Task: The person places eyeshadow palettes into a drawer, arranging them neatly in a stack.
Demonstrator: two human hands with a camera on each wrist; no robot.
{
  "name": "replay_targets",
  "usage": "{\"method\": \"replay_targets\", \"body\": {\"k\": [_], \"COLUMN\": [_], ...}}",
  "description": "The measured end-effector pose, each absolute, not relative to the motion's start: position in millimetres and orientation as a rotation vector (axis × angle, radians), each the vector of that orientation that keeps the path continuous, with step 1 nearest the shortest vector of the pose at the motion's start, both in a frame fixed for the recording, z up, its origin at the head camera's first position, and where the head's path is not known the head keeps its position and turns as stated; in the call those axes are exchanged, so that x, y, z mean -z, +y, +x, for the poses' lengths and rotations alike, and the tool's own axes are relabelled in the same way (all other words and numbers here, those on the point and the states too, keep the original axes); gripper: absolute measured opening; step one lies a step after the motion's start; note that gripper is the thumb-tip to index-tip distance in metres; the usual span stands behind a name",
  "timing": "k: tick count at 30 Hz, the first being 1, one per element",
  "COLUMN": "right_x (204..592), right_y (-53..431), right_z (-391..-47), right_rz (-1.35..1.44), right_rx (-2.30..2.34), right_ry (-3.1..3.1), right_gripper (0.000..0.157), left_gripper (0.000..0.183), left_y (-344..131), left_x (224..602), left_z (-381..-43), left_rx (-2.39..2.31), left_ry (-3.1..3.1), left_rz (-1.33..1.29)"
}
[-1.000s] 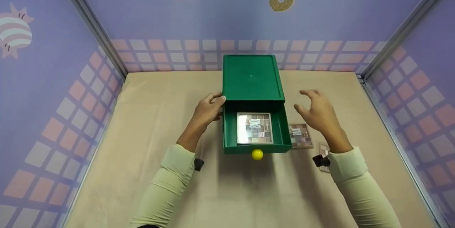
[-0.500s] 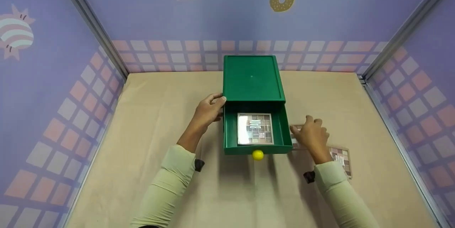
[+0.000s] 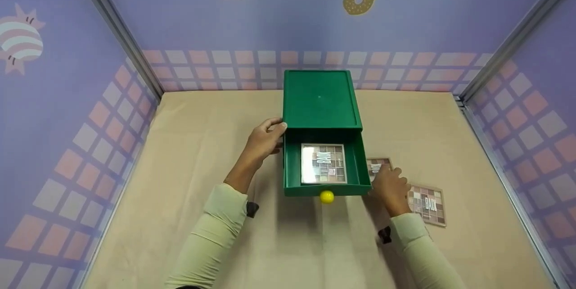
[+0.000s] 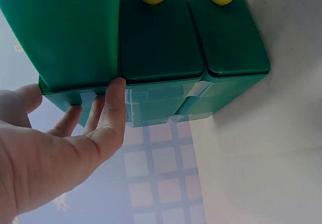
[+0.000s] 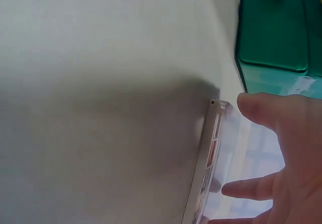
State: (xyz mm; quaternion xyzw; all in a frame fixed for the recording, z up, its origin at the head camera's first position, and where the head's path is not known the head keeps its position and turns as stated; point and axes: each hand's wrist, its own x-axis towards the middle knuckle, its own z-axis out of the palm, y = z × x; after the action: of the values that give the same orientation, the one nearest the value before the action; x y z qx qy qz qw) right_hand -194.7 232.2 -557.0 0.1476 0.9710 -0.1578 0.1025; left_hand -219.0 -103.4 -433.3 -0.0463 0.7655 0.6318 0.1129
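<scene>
A green drawer unit (image 3: 321,100) stands against the back wall, its top drawer (image 3: 303,191) pulled out by a yellow ball knob's side. Inside that drawer lies a square eyeshadow palette (image 3: 330,167) under a glossy clear lid. My left hand (image 3: 262,141) steadies the unit, thumb at the front top corner, nearly straight fingers (image 4: 114,105) touching the side. To the drawer's right, my right hand (image 3: 389,186) hovers over a second palette (image 3: 375,164) on the table and partly hides it. The right wrist view shows thumb and fingers spread above this palette's edge (image 5: 204,168).
A third palette (image 3: 431,205) lies on the table, right of my right hand. Two lower drawers (image 4: 161,48) with yellow knobs are closed beneath the pulled-out one. Patterned walls enclose the cloth-covered table (image 3: 216,118) at the back and sides.
My right hand has come down and toward me, from beside the unit to over the second palette; the third palette is now uncovered. The left hand keeps its place.
</scene>
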Motion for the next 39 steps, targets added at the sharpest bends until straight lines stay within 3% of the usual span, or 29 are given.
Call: {"method": "replay_targets", "body": {"k": [22, 28, 35, 39], "right_x": [564, 553, 526, 504], "right_y": [236, 245, 252, 256], "right_z": [-192, -195, -199, -200], "right_rz": [0.459, 0.459, 0.433, 0.383], "right_rx": [0.445, 0.548, 0.619, 0.683], "right_ry": [2.837, 2.841, 2.909, 2.985], "right_gripper": [0.079, 0.077, 0.099, 0.099], "left_gripper": [0.047, 0.047, 0.047, 0.046], "left_y": [-103, -103, -103, -103], "left_x": [435, 434, 434, 434], "left_z": [-220, -220, -220, -220], "left_rx": [-1.859, -1.865, -1.862, -1.855], "left_ry": [2.223, 2.217, 2.226, 2.231], "left_rz": [-0.143, -0.143, -0.145, -0.141]}}
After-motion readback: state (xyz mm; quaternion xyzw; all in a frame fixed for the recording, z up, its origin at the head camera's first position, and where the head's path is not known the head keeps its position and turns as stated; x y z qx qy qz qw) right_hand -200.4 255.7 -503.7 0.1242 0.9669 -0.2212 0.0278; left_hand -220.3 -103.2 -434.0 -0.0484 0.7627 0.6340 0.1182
